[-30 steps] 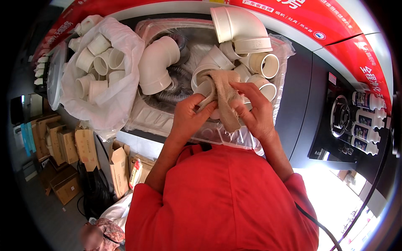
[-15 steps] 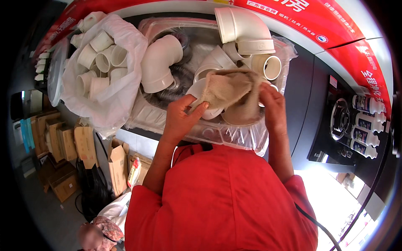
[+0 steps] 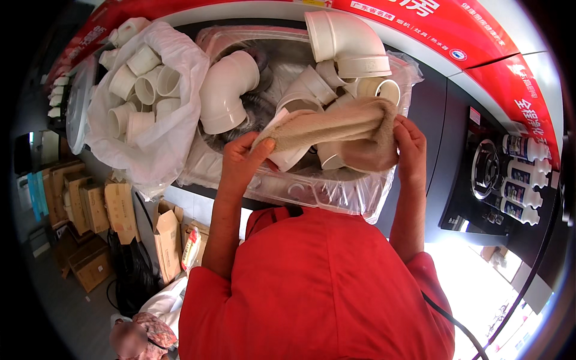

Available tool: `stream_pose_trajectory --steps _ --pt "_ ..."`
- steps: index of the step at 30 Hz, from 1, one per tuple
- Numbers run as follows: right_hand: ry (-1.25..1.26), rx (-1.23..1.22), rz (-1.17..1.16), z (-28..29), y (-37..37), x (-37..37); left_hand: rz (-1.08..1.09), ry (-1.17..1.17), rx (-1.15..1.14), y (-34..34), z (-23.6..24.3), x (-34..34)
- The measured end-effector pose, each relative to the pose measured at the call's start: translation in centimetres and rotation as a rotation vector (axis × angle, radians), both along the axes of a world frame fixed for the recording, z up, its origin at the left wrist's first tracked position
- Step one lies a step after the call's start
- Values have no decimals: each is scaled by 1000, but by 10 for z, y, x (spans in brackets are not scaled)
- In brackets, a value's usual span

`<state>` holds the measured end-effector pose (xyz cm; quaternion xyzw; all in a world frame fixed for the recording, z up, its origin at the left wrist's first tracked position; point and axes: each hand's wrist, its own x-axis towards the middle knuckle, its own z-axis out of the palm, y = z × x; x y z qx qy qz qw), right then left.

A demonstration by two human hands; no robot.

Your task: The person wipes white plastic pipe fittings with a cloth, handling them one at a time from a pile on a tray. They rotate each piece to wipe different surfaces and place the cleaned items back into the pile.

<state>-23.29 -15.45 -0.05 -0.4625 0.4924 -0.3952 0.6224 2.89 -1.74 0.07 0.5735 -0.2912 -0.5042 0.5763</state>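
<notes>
A tan, fuzzy cloth (image 3: pixel 336 129) is stretched between my two hands over the sink. My left hand (image 3: pixel 245 153) pinches its left end, and my right hand (image 3: pixel 410 147) grips the right end, where the cloth folds and hangs down. Beneath and behind it lie white plastic pipe fittings, partly covered by the cloth. A large white elbow (image 3: pixel 229 90) rests to the left, and another big elbow (image 3: pixel 351 45) sits at the far right of the sink. The sink (image 3: pixel 282 191) is wrapped in clear plastic film.
Left of the sink stands a white bag (image 3: pixel 162 153) full of small pipe fittings. Several bottles (image 3: pixel 521 171) line the counter on the right, beside a round black burner (image 3: pixel 485 170). Cardboard boxes (image 3: pixel 122 213) are stacked at lower left, near another person (image 3: pixel 144 336).
My hands have moved apart, the left leftward and the right to the right. The cloth between them, bunched before, is now drawn out long.
</notes>
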Motion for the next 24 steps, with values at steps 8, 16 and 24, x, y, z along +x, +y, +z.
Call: stream_pose_trajectory --steps 8,16,24 --pt "575 -369 163 2 7 6 -49 -228 -131 4 14 12" --pt "369 -703 479 26 -8 37 -305 -757 -286 -1 49 19" --pt "7 -302 764 17 11 66 -449 -996 -411 -7 76 26"
